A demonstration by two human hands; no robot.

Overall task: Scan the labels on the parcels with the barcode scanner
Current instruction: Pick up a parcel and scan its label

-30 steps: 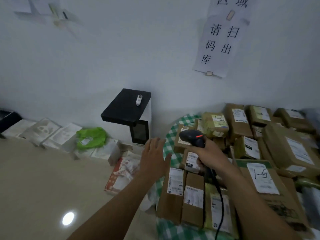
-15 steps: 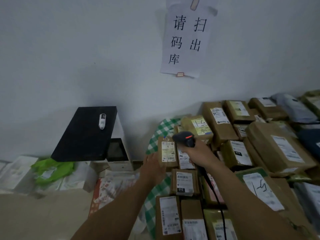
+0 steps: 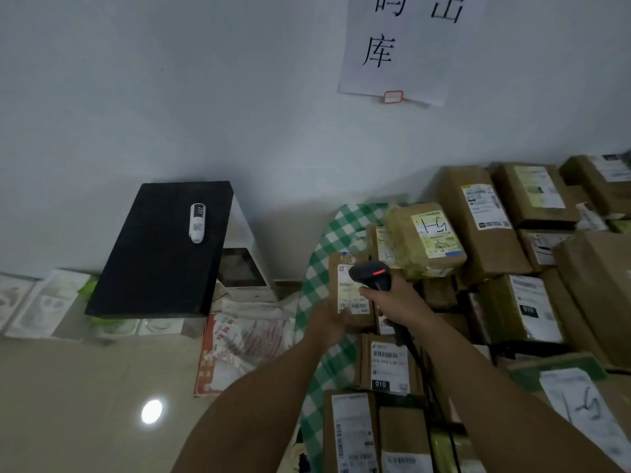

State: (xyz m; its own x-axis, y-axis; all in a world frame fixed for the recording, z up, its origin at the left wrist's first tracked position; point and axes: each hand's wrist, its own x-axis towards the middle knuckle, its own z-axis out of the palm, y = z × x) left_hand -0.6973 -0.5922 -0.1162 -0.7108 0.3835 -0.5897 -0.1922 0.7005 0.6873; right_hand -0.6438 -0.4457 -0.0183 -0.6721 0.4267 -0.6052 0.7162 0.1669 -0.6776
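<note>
Several brown cardboard parcels with white labels lie piled on a green-checked cloth [image 3: 327, 237] at the right. My left hand [image 3: 326, 320] holds a small brown parcel [image 3: 351, 291] from below, tilted up with its label and barcode facing me. My right hand [image 3: 397, 303] grips the black barcode scanner [image 3: 370, 274], whose head with a red light sits just over that label. The scanner's black cable [image 3: 428, 380] trails down along my right forearm.
A black-topped white machine [image 3: 160, 250] stands at the left against the wall, with a small white device [image 3: 197, 222] on it. White flat packets [image 3: 47, 302] and a red-printed bag [image 3: 239, 343] lie on the floor. A paper sign [image 3: 403, 49] hangs on the wall.
My left hand reached to the pile, took hold of the small parcel and lifted it. The scanner head came over its label. The view swung left to right and closer.
</note>
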